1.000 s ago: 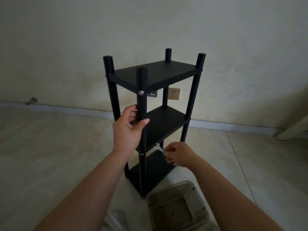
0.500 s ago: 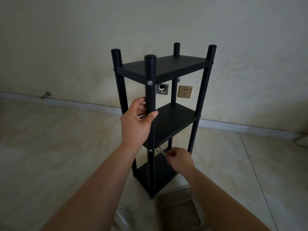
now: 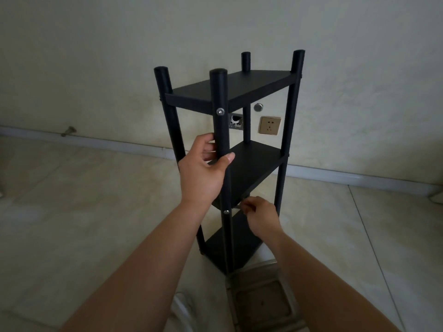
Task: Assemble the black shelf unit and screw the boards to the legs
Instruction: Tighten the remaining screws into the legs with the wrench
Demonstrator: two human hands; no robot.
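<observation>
Black shelf unit (image 3: 242,149) upright on floor by far wall – left hand (image 3: 203,173) wraps near leg (image 3: 221,130), right hand (image 3: 260,215) pinches small tool under middle board (image 3: 256,168) – tightening step, next needs steady turning.

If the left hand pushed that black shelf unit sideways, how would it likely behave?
The shelf unit is tall over a narrow footprint on thin legs, so it would probably tip rather than slide. It looks fairly light, since the left hand alone grips its front leg. Visible screws suggest it moves as one stiff piece.
</observation>
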